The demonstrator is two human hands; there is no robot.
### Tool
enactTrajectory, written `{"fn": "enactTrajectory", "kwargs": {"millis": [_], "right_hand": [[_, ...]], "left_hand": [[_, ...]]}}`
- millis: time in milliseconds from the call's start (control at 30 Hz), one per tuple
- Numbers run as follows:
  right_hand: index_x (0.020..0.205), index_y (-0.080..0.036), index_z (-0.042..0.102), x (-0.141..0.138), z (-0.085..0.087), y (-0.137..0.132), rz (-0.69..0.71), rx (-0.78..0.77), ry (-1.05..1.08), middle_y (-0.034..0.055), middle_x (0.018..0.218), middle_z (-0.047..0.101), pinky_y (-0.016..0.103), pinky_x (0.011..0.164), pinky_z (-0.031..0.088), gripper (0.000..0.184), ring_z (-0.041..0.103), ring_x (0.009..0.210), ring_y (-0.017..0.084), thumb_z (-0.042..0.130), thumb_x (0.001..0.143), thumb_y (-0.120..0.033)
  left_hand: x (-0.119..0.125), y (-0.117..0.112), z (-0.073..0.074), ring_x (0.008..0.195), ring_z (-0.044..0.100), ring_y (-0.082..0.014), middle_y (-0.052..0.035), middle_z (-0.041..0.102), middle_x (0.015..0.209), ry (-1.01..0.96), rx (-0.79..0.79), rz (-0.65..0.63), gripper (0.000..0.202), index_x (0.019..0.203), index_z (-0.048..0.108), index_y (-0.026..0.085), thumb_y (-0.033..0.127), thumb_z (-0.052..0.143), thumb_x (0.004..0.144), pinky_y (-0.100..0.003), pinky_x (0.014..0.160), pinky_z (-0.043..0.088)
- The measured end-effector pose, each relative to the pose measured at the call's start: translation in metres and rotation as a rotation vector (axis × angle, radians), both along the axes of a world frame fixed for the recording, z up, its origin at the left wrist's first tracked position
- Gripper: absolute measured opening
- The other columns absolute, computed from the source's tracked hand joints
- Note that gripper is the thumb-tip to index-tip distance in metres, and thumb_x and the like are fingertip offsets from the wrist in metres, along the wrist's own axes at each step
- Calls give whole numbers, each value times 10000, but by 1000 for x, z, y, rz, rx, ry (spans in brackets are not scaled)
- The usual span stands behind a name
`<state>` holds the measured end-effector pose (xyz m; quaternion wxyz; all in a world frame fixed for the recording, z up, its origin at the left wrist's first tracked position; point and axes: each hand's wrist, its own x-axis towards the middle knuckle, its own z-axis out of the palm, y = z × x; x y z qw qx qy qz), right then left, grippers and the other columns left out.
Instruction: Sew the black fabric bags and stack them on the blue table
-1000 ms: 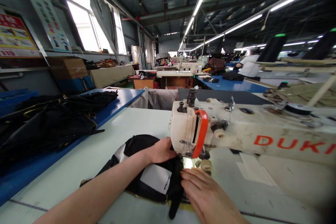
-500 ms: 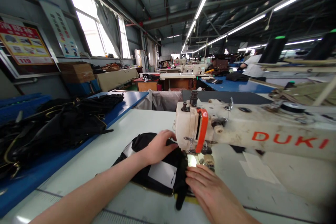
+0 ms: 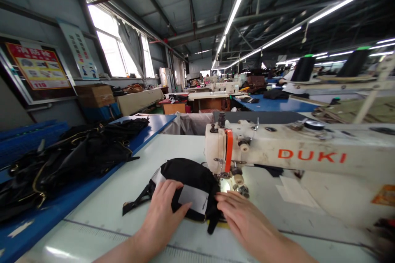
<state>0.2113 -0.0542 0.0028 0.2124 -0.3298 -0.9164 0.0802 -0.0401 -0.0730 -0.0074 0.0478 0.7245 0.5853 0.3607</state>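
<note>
A black fabric bag piece (image 3: pixel 188 170) with a strap end and pale patches lies on the pale sewing table, its right edge beside the lit needle area of the sewing machine (image 3: pixel 216 148). My left hand (image 3: pixel 163 209) rests on the near left part of the piece, thumb spread from the fingers, beside the white patch (image 3: pixel 193 198). Fingers bent and close together, my right hand (image 3: pixel 242 215) grips the piece's right edge just in front of the presser foot. Its fingertips are partly hidden by the fabric.
A heap of black bags with gold zippers (image 3: pixel 77 152) covers the blue table at left. Paper pieces (image 3: pixel 296 191) lie under the machine arm. Thread cones (image 3: pixel 304 69) stand at right. Farther back are other sewing tables (image 3: pixel 203 96).
My left hand has moved from the far side of the piece by the machine head to its near left side. A strap now shows at left. My right hand stays by the needle area.
</note>
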Motion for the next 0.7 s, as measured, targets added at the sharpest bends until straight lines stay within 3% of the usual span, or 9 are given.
{"fn": "enactTrajectory", "kwargs": {"millis": [200, 367, 467, 600, 700], "right_hand": [[1124, -175, 584, -2, 4, -2, 10, -35, -73, 82, 1271, 599, 427, 1095, 329, 343, 518, 1204, 199, 413, 862, -33], [1157, -172, 569, -2, 4, -2, 8, -35, -54, 90, 1295, 582, 420, 1090, 339, 378, 505, 1219, 197, 408, 850, -23], [1137, -169, 581, -2, 2, -2, 10, -36, -34, 91, 1285, 589, 406, 1081, 353, 383, 504, 1219, 195, 419, 828, -12], [1155, -150, 586, -2, 0, -2, -7, -61, -56, 108, 1309, 570, 390, 1083, 348, 390, 470, 1252, 205, 420, 827, -20], [1199, -145, 565, -2, 0, -1, -12, -70, -48, 109, 1299, 572, 390, 1082, 347, 406, 471, 1245, 206, 411, 841, -32]], "left_hand": [[4, -14, -1, 919, 595, -242, -41, 625, 957, -131, -170, -25, 303, 1058, 580, 230, 255, 654, 765, -424, 846, 504], [30, -3, 2, 958, 605, -216, -61, 650, 1033, -437, -311, -142, 399, 1131, 541, 194, 177, 640, 744, -377, 892, 491], [44, 3, -1, 960, 616, -213, -72, 654, 1062, -556, -312, -160, 452, 1163, 501, 181, 154, 637, 733, -347, 872, 501], [57, -1, -2, 892, 628, -182, -11, 658, 969, -474, -242, -99, 514, 1205, 460, 217, 115, 625, 729, -315, 844, 503], [61, 2, 0, 792, 627, -159, 17, 657, 833, -337, -148, -190, 259, 986, 577, 216, 83, 582, 764, -271, 765, 506]]}}
